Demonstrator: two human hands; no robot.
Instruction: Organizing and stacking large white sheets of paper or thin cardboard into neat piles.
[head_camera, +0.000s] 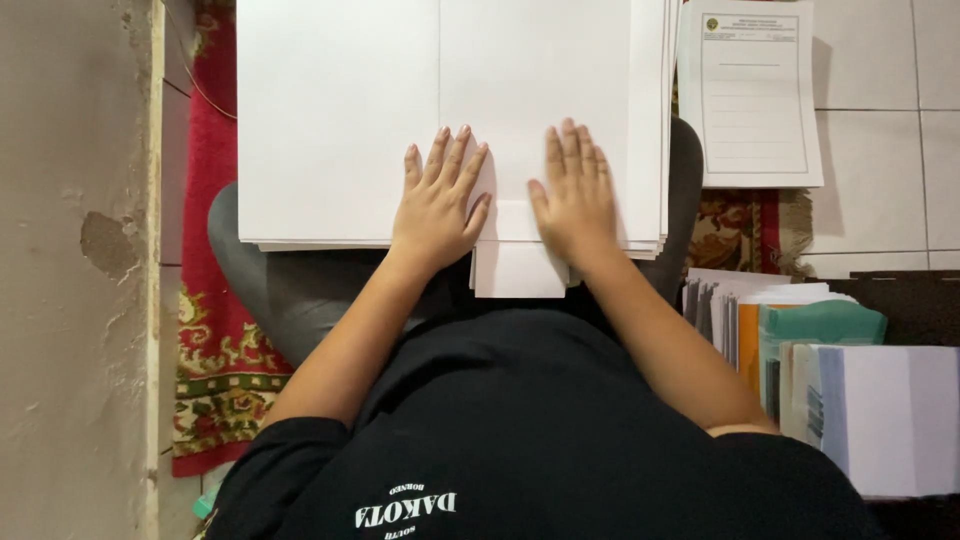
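Item one: our left hand, laid flat with fingers spread and slightly fanned, palm down on the top white sheet of a paper stack. It grips nothing; it presses, which we judge keeps the sheet from sliding.

Item two: our right hand, likewise flat and open, fingers close together, palm down just beside the left, holding nothing. Its heel rests over a smaller folded white piece that juts out from the stack's near edge toward our body.

Item three: the stack itself, resting across our lap on grey-clad knees, the knees serving as a work surface. A faint vertical crease or seam runs up the top sheet between the hands.

Item four: a printed form with ruled lines, lying on the tiled floor to the right, apart from the stack.

Item five: a row of upright folders and files, orange, green and white, standing at our right side within reach.

Item six: a red patterned rug beneath us, and a worn plaster wall on the left.
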